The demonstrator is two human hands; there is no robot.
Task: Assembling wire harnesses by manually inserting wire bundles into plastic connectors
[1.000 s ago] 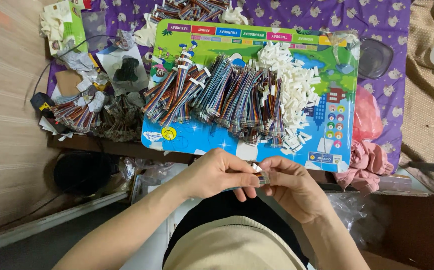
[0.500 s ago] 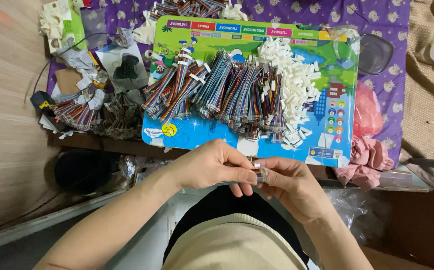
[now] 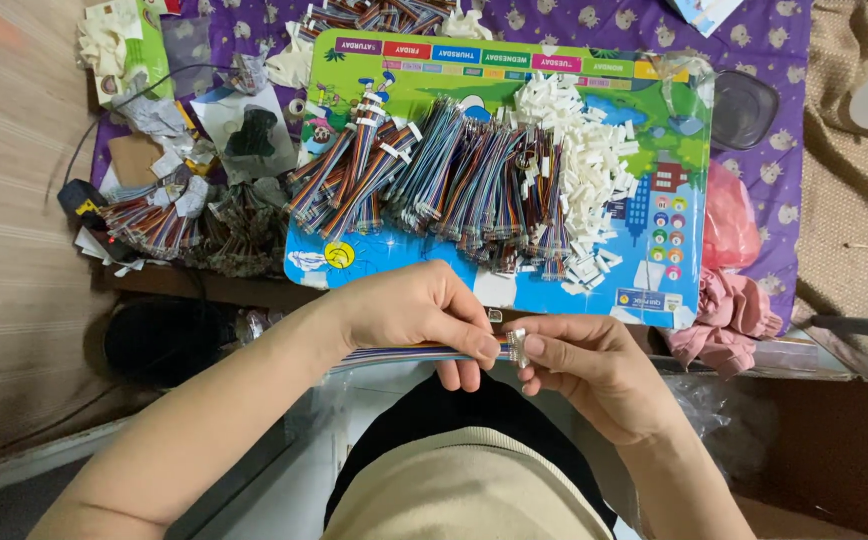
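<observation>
My left hand [image 3: 422, 312] pinches a flat multicoloured ribbon cable [image 3: 394, 354] near its end, the cable trailing left under my wrist. My right hand [image 3: 594, 372] holds a small white connector [image 3: 518, 347] at the cable's tip, thumb and forefinger closed on it. Both hands meet just below the front edge of a colourful board [image 3: 434, 80]. On the board lie bundles of multicoloured ribbon cables [image 3: 434, 180] and a heap of small white connectors [image 3: 584, 170].
More cable bundles [image 3: 149, 222] and paper scraps lie left of the board on a purple patterned cloth [image 3: 754, 30]. A pink cloth [image 3: 729, 300] sits at the right, a dark round lid [image 3: 744, 108] above it. A cardboard box [image 3: 814, 440] stands lower right.
The hands stay together at the cable's end with small finger shifts. The view has moved slightly.
</observation>
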